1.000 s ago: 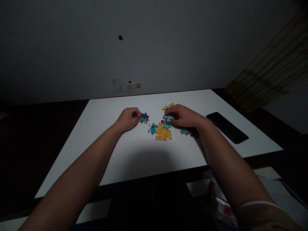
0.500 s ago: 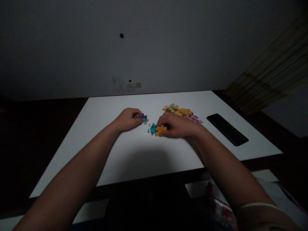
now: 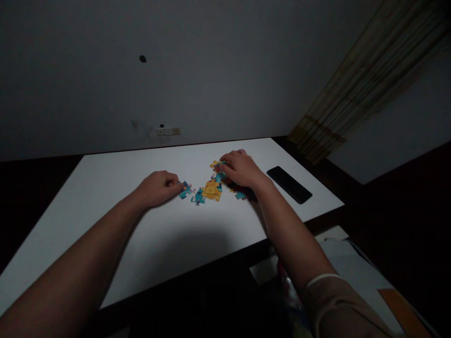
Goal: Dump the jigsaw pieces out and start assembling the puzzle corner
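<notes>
My left hand (image 3: 160, 188) rests on the white table, its thumb and fingers pinching a blue-and-teal puzzle piece (image 3: 185, 190). Just right of it lies a teal puzzle piece (image 3: 198, 197) with pale bits, touching or very close to a yellow puzzle piece (image 3: 212, 190). My right hand (image 3: 241, 170) reaches over the pile of puzzle pieces (image 3: 220, 177), thumb and fingers apart and bent down among yellow and teal ones. The palm and wrist hide much of the pile; some dark and teal pieces (image 3: 241, 195) show below the wrist.
A long black flat object (image 3: 289, 184) lies on the right side of the white table (image 3: 169, 253). Behind the table stands a grey wall with sockets (image 3: 168, 132). A curtain (image 3: 327, 103) hangs at the right. Bags or papers (image 3: 348, 263) sit below the near right edge.
My right hand has let go of the yellow puzzle piece and moved up to the pile. The left hand keeps its piece. The view has swung to the right.
</notes>
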Action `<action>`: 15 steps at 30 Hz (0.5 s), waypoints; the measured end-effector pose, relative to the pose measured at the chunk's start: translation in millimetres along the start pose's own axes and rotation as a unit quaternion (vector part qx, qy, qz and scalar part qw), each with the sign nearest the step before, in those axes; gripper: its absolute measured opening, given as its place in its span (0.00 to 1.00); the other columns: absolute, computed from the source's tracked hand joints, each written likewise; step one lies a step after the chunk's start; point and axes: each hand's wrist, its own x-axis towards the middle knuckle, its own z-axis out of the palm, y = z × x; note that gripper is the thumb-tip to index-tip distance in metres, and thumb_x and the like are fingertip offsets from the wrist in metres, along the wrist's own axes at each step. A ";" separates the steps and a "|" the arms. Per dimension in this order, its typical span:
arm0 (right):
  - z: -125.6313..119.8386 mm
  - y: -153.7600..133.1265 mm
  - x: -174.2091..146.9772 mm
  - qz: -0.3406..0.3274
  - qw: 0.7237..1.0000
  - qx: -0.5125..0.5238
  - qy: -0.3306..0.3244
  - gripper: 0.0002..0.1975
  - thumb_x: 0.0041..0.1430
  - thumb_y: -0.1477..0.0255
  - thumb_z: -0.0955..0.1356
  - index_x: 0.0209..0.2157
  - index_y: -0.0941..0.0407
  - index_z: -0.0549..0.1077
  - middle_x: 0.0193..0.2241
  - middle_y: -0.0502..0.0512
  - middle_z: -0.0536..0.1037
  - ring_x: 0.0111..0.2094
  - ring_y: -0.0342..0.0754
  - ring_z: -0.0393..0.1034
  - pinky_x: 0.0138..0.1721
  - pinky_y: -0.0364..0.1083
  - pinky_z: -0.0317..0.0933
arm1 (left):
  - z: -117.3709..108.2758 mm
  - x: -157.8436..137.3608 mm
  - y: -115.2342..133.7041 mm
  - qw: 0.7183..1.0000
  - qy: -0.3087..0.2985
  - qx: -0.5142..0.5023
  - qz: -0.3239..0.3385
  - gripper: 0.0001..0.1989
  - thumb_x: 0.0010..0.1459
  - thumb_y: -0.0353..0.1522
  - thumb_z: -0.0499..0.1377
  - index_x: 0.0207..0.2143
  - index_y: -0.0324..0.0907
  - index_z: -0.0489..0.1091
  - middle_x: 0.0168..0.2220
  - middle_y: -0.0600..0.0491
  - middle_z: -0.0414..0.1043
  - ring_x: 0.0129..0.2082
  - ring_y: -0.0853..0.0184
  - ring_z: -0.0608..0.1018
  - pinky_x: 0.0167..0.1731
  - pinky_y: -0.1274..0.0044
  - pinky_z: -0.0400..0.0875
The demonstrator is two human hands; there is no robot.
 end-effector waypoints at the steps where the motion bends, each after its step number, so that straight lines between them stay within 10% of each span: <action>1: 0.3 9.7 1.3 0.054 0.997 -0.026 0.049 0.24 0.63 0.57 0.57 0.56 0.51 0.66 0.58 0.61 0.64 0.61 0.64 0.49 0.58 0.66 0.44 | -0.2 -0.3 0.6 1.000 0.002 0.000 -0.001 0.17 0.57 0.43 0.51 0.22 0.43 0.66 0.23 0.54 0.66 0.26 0.67 0.66 0.28 0.74 0.53; 6: 5.7 52.9 9.8 0.251 0.967 -0.019 0.046 0.30 0.62 0.53 0.56 0.56 0.57 0.64 0.58 0.69 0.61 0.59 0.71 0.49 0.51 0.74 0.50 | -1.2 -1.5 3.8 1.000 0.005 -0.012 0.008 0.17 0.57 0.43 0.50 0.22 0.44 0.66 0.23 0.54 0.66 0.26 0.66 0.67 0.29 0.73 0.55; 15: 7.8 45.4 9.6 0.211 0.971 -0.045 0.099 0.30 0.63 0.52 0.54 0.57 0.56 0.64 0.59 0.68 0.60 0.62 0.71 0.43 0.52 0.74 0.47 | -4.4 -3.5 6.7 0.999 0.001 -0.035 0.005 0.17 0.56 0.45 0.50 0.23 0.45 0.67 0.23 0.53 0.67 0.27 0.64 0.69 0.31 0.71 0.59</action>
